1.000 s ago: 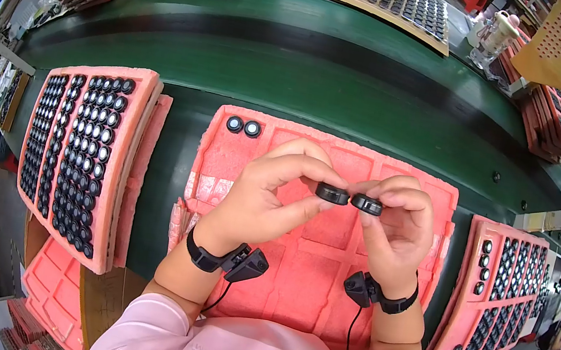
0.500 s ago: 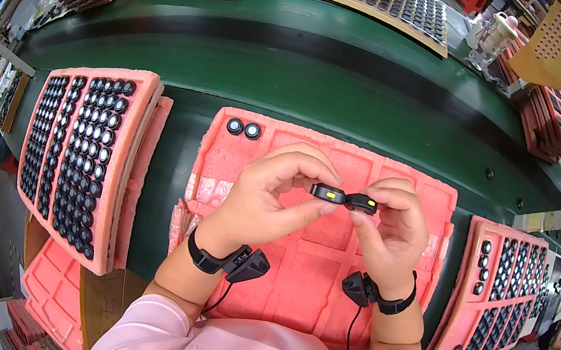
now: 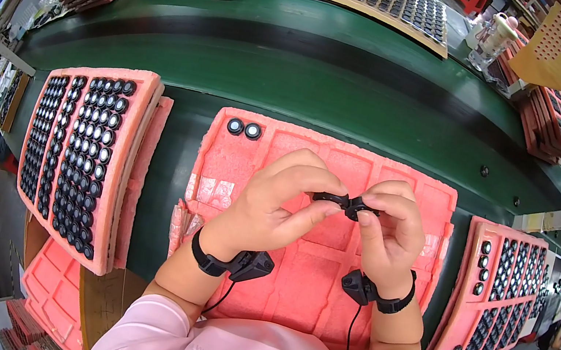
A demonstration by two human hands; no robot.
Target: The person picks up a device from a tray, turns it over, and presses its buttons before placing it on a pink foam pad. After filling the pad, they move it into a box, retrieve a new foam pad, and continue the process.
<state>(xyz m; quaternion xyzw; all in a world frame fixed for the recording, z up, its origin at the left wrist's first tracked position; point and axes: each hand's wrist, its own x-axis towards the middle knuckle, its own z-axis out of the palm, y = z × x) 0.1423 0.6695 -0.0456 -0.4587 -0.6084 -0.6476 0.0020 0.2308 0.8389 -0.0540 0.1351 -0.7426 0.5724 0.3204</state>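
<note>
Green conveyor at twelve o'clock; over a pink foam tray (image 3: 439,201), my left hand (image 3: 275,207) and right hand (image 3: 390,230) each pinch a small black round part (image 3: 331,198), best mated squarely, edges aligned.

Rough matt pink foam tray (image 3: 282,164); small glossy black plastic parts (image 3: 344,203); smooth green belt (image 3: 297,74).
</note>
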